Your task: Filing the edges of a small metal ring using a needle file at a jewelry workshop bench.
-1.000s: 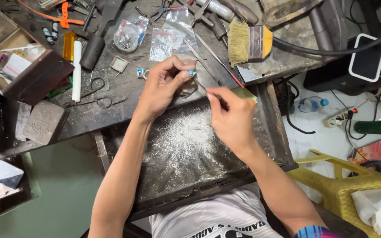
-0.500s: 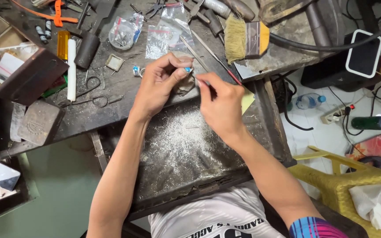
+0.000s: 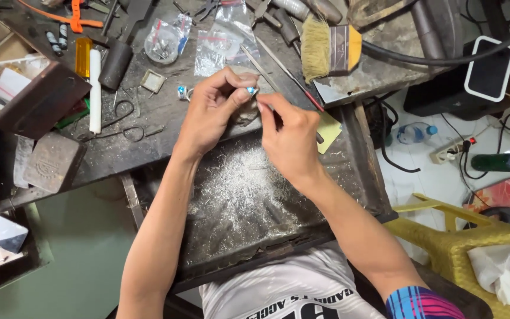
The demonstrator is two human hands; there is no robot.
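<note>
My left hand (image 3: 215, 109) pinches a small ring with a blue stone (image 3: 251, 90) at the edge of the dark workbench (image 3: 143, 142). My right hand (image 3: 287, 139) is closed on a thin metal tool (image 3: 265, 110), its tip touching the ring close to the left fingertips. Both hands hover over a dark metal tray (image 3: 349, 171) dusted with silvery filings (image 3: 237, 189).
A wide bristle brush (image 3: 326, 47), files (image 3: 284, 68), plastic bags (image 3: 219, 38), another blue-stone ring (image 3: 182, 91), a white tube (image 3: 95, 88) and a brown box (image 3: 36, 100) lie on the bench. A yellow woven chair (image 3: 473, 242) stands at the right.
My right hand has moved left toward the left hand, bringing the tool tip up against the ring. The left hand has stayed nearly still.
</note>
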